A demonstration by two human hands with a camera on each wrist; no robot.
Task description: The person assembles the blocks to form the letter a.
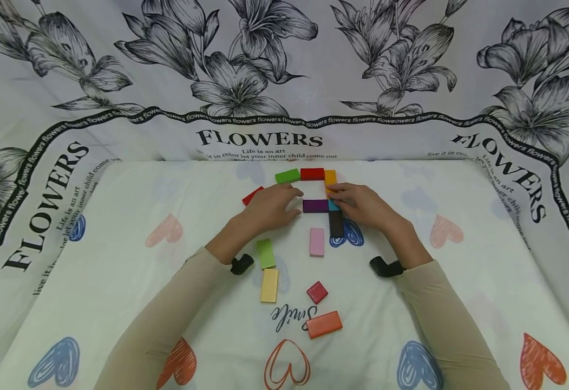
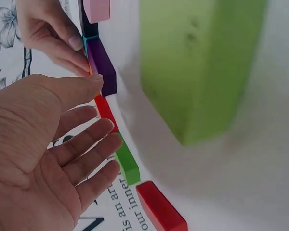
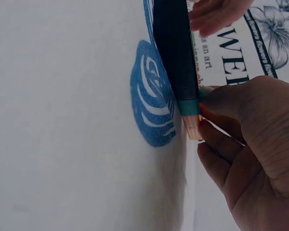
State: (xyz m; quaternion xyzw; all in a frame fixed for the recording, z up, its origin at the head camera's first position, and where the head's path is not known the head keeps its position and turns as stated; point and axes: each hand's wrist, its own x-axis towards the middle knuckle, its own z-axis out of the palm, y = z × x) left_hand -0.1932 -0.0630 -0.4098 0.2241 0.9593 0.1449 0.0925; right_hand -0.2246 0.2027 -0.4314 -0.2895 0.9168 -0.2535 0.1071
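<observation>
My left hand (image 1: 273, 207) hovers with fingers spread and holds nothing; its thumb overlaps the purple block (image 2: 104, 70) in the left wrist view. My right hand (image 1: 362, 205) rests its thumb and fingertips against the right side of the row, by the orange block (image 1: 330, 176) and the small teal block (image 3: 189, 107). The orange block is partly hidden by the fingers. Below the teal block lies a black block (image 1: 335, 224). A red block (image 1: 312, 174) meets the orange one at the top, beside a slightly turned green block (image 1: 287, 176).
Another red block (image 1: 252, 195) lies left of my left hand. Nearer me are a pink block (image 1: 316, 242), a light green block (image 1: 266, 253), a yellow block (image 1: 269, 285), a small crimson block (image 1: 317, 292) and an orange-red block (image 1: 324, 325). A printed cloth (image 1: 118, 303) covers the table.
</observation>
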